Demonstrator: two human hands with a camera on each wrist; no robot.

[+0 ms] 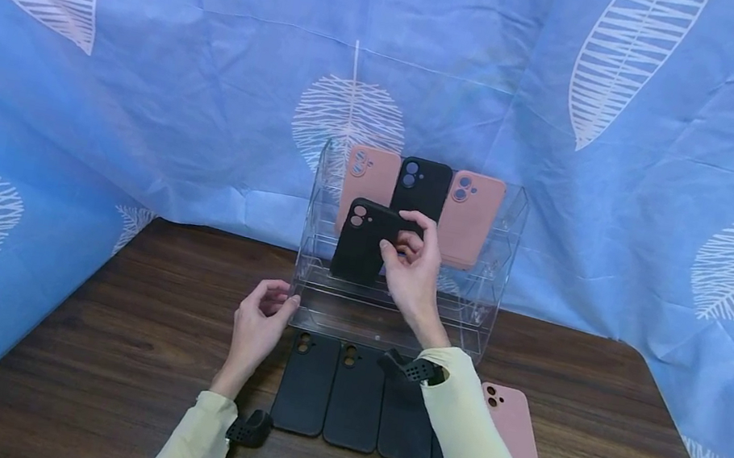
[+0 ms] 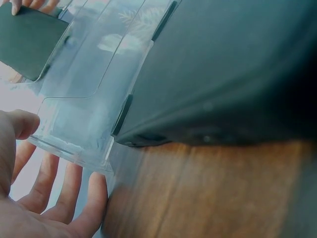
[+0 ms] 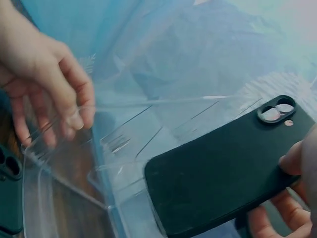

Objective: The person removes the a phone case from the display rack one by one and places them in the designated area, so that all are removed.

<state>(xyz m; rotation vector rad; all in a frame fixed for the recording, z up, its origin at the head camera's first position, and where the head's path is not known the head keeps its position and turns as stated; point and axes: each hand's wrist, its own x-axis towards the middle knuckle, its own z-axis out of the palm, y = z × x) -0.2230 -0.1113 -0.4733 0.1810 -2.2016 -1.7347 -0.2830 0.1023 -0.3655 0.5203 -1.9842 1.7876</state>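
Note:
My right hand [image 1: 414,266] holds a black phone case [image 1: 365,241] by its right edge, thumb on the back face. The case stands tilted at the middle tier of a clear tiered display rack [image 1: 385,335], its lower end close over that tier's ledge. At the rack's left side, my left hand [image 1: 260,325] grips the clear side panel; in the left wrist view the thumb [image 2: 25,124] lies on one side and the fingers on the other. Behind the held case, the top tier carries a pink case [image 1: 370,180], a black case [image 1: 424,182] and another pink case [image 1: 470,219].
Several black cases [image 1: 302,385] lie in a row on the dark wooden table [image 1: 163,340] before the rack, some partly hidden by my right sleeve. A pink case [image 1: 517,440] lies at the row's right end. Blue leaf-print cloth [image 1: 232,74] hangs behind and beside the table.

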